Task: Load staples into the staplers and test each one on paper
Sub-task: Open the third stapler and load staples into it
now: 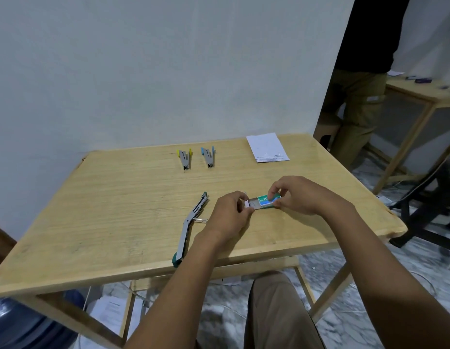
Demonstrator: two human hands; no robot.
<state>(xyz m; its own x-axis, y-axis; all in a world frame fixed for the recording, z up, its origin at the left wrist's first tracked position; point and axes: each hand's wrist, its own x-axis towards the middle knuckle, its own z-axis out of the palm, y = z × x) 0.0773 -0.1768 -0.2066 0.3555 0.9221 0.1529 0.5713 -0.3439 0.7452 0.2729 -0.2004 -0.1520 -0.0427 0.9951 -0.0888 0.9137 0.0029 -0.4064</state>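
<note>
A small green staple box (265, 200) lies on the wooden table (118, 210), its inner tray slid partly out to the left. My right hand (297, 195) pinches the green sleeve. My left hand (230, 215) grips the tray's open end. A green-tipped stapler (190, 226) lies swung fully open just left of my left hand. At the back stand a yellow stapler (184, 159) and a blue stapler (208, 157), both partly open. A white paper stack (267, 147) lies at the back right.
A person in dark top and olive trousers (357, 102) stands beyond the table's right corner, beside a second wooden table (420, 94). A blue water bottle (25, 323) sits on the floor at lower left. A black stand (425, 205) is on the right.
</note>
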